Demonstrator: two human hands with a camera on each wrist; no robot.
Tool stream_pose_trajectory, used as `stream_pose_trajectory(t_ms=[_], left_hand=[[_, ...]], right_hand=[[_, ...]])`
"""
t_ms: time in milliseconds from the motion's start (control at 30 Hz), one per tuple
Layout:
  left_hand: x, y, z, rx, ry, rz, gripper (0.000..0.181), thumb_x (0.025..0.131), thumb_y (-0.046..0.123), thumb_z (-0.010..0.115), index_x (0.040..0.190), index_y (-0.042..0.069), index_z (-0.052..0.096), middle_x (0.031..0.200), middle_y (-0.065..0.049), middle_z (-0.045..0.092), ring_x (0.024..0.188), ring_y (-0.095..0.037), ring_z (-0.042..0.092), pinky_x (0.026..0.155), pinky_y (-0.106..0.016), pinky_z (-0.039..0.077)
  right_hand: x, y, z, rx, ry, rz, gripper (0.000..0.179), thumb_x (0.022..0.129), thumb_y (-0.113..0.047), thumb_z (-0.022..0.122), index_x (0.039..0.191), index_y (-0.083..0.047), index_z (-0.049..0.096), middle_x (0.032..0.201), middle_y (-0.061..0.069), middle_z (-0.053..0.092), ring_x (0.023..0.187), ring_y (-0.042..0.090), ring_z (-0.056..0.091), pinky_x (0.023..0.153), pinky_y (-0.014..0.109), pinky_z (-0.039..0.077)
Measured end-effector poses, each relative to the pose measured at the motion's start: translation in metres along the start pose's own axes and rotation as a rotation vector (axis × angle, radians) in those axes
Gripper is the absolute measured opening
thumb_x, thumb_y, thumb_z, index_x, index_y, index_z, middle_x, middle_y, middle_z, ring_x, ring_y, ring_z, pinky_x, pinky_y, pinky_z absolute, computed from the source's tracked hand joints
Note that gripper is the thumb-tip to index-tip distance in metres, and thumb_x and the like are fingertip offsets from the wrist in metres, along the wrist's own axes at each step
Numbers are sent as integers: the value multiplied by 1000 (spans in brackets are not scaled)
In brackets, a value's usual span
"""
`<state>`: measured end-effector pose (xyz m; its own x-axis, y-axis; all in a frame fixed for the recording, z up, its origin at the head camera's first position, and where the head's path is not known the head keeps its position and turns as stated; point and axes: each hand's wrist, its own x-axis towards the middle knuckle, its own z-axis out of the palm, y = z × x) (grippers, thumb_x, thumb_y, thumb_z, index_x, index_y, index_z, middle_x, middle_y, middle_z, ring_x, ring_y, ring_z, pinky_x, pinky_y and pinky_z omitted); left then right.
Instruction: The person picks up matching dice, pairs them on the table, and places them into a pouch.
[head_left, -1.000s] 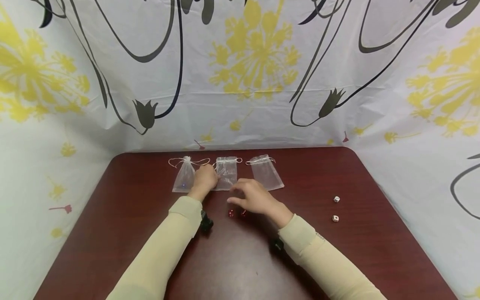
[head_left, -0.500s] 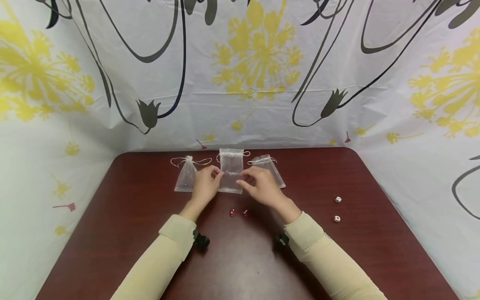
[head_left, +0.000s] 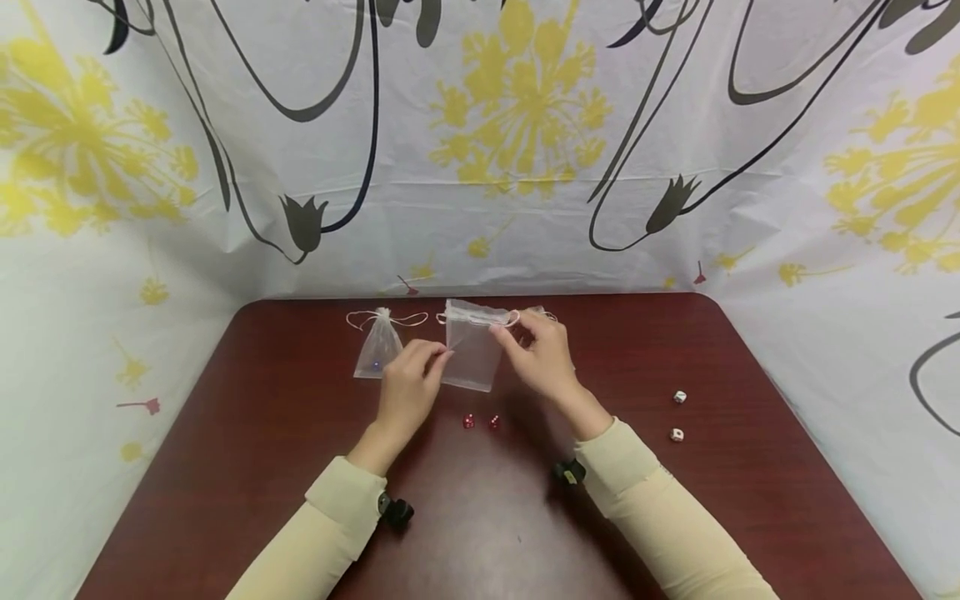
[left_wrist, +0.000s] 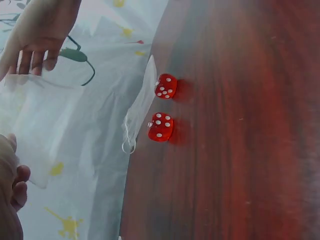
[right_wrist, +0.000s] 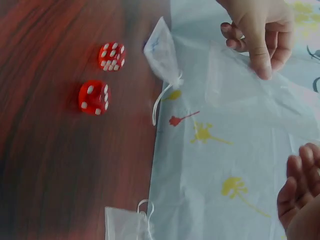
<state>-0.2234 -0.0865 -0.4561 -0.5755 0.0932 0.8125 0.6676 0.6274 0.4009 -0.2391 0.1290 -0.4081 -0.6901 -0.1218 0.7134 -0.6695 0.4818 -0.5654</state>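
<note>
My left hand (head_left: 408, 383) pinches the left edge of a sheer white drawstring bag (head_left: 472, 354), thumb on its near face in the right wrist view. The bag is flat and lifted, its drawn cord near the top. At its upper right side is my right hand (head_left: 547, 358), thumb and fingers spread apart beside the cord loop; in the right wrist view its fingers (right_wrist: 307, 172) are loosely bent at the bag's end. Two red dice (head_left: 468, 422) with white pips lie on the table in front of the bag.
A cinched drawstring bag (head_left: 378, 346) with a small blue object (head_left: 376, 365) inside lies at left. Another bag (head_left: 550, 315) is mostly hidden behind my right hand. Two white dice (head_left: 678, 435) lie at right on the dark red table (head_left: 225, 467). A patterned cloth (head_left: 517, 242) hangs behind.
My left hand has taken hold of the middle bag and raised it from the table, tilting it slightly. My right hand has moved up and right to the bag's top corner. The dice have not moved.
</note>
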Motion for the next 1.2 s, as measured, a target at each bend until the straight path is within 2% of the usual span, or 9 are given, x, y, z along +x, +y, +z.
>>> stream_pose_trajectory(t_ms=[167,367,533,667,767,867,967,1067,1200], left_hand=[[-5,5,-7,19,23,58,10,87,9,81,91,3,73,86,-6,70,74,-19,68,62,-33,57],[-5,7,-12,-34,38,31,8,87,8,81,89,5,74,85,-4,70,68,-15,64,57,-27,53],[-5,7,-14,-62,39,15,7,87,6,80,89,5,74,85,-4,70,69,-14,63,58,-27,54],[-4,8,-17,-113,52,-1,14,85,8,83,93,2,72,86,-7,69,66,-16,63,55,-28,53],[4,11,-25,-190,58,-32,27,86,13,81,105,-1,67,93,-12,67,63,-22,62,49,-29,51],[20,16,-36,-260,9,-54,40,87,11,78,120,-3,60,103,-17,64,65,-24,61,45,-31,49],[35,22,-49,-300,-97,-57,44,88,6,77,127,-1,57,102,-14,65,68,-21,61,49,-33,51],[43,26,-58,-331,-165,-48,44,86,0,79,125,1,61,93,-10,69,69,-16,64,56,-32,55],[47,27,-63,-365,-188,-44,35,84,-2,80,116,2,67,85,-6,71,68,-15,65,61,-24,55]], right_hand=[[-1,-4,1,98,7,-34,17,87,-4,79,76,-7,66,72,4,61,60,22,51,53,30,41],[0,-18,-3,143,-3,15,10,82,5,80,81,0,72,75,10,64,62,20,50,53,31,40],[5,-44,-16,252,-89,79,8,86,10,72,81,6,69,76,13,65,70,10,52,61,22,43],[9,-52,-23,289,-138,50,10,87,13,69,80,7,69,74,13,64,68,9,52,58,21,43],[11,-54,-26,281,-140,18,10,85,14,72,79,6,70,73,12,64,63,9,50,52,20,41],[13,-57,-29,283,-145,12,9,83,15,74,80,6,71,76,14,67,61,12,52,51,19,42],[13,-56,-31,314,-154,55,9,82,16,74,80,8,70,72,17,66,55,21,55,49,18,46],[9,-45,-27,350,-149,108,9,82,17,74,80,9,69,66,18,64,49,29,57,46,21,50],[6,-30,-23,395,-145,120,5,85,14,73,84,13,67,70,21,66,55,21,63,53,24,55]])
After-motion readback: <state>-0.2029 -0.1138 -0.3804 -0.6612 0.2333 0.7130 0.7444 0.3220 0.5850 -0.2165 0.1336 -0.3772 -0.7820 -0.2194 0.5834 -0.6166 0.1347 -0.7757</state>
